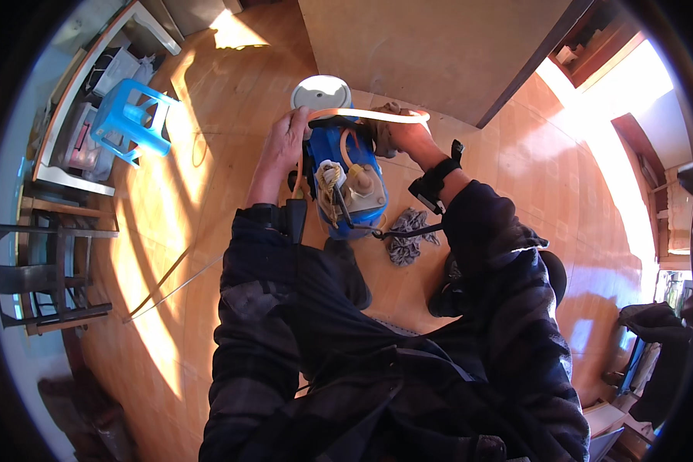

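Observation:
A blue tank sprayer (371, 218) stands on the floor in front of me, with a round whitish lid (323, 91) at its far end. A pale fitting and a bundle of string (330, 179) lie on its near part. My left hand (287, 136) is closed around a pale orange hose (354, 113) at the tank's left side. The hose arches over the tank to my right wrist. My right hand (408, 137) grips a brown cloth (380, 128) against the tank's right side; its fingertips are partly hidden. On the floor beside the tank lies a crumpled grey cloth (410, 245).
A large brown panel (431, 54) stands just beyond the sprayer. At the left are a blue plastic stool (135, 119), a white-framed shelf (73, 182) and a dark wooden chair (50, 273). A thin rod (173, 289) lies on the wooden floor. My shoes flank the grey cloth.

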Demonstrator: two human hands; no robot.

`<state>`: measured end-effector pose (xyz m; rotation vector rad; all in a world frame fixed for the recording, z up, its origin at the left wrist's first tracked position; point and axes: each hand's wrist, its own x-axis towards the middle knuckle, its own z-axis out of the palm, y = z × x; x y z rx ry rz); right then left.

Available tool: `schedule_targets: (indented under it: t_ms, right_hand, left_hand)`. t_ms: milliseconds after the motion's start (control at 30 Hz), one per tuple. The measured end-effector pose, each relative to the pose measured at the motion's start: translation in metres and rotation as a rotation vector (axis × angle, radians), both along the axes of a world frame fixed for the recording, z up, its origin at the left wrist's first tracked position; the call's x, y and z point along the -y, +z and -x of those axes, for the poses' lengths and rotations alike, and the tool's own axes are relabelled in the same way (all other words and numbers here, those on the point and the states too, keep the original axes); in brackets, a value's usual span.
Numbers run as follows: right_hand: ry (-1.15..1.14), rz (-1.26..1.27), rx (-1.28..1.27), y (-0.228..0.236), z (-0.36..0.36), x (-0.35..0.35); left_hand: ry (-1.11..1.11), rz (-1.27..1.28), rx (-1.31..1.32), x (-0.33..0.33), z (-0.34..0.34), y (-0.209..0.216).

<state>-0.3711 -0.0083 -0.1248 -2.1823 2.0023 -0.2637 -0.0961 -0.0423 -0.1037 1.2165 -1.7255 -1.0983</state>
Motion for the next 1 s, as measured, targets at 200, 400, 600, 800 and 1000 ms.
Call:
schedule_targets:
  t_ms: [200,400,600,800,1000]
  right_hand:
    - [-0.256,0.365,0.614,0.001,-0.002,0.0]
    - [-0.149,0.347,0.802,0.03,-0.016,-0.005]
    - [0.239,0.513,0.304,-0.004,0.004,0.001]
    - [0.158,0.318,0.54,-0.029,0.006,-0.014]
    - [0.164,0.095,0.489,-0.024,0.002,-0.029]
  left_hand:
    - [-0.058,-0.062,-0.027,-0.009,0.006,0.007]
    - [-0.072,-0.017,0.047,-0.006,0.013,-0.008]
    - [-0.052,0.159,0.131,-0.002,0.021,-0.023]
    - [0.032,0.183,0.123,-0.005,0.025,-0.011]
    - [0.079,0.123,0.229,-0.007,0.013,0.013]
